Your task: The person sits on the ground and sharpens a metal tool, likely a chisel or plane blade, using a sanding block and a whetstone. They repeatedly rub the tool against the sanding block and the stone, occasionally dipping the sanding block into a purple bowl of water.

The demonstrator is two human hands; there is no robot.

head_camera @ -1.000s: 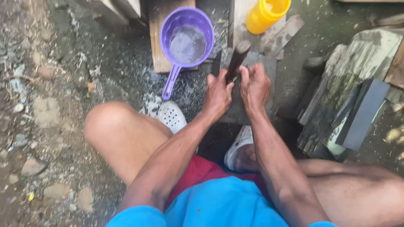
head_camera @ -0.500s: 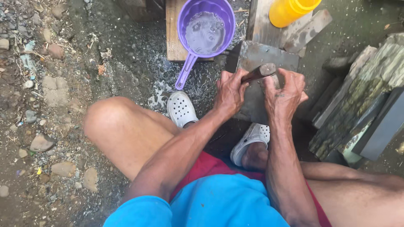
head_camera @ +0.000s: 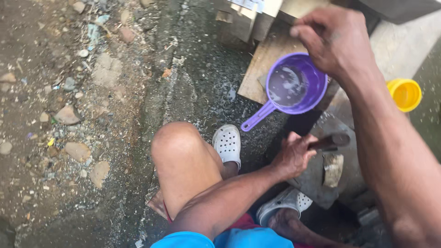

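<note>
Left hand [head_camera: 294,158] grips a dark-handled blade [head_camera: 331,142] flat on the wet sharpening stone [head_camera: 321,183] while right hand [head_camera: 330,39], fingers curled together, hovers over the purple dipper [head_camera: 296,85], so sharpening looks midway, honing left.

The left hand [head_camera: 294,156] is curled in a closed grip, low; the right hand [head_camera: 328,39] hangs raised, fingers loosely bent.

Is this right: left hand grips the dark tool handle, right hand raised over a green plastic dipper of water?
Not quite. The head view shows the plastic dipper is purple, not green. The rest holds: left hand grips the dark tool handle, right hand raised over it.
</note>
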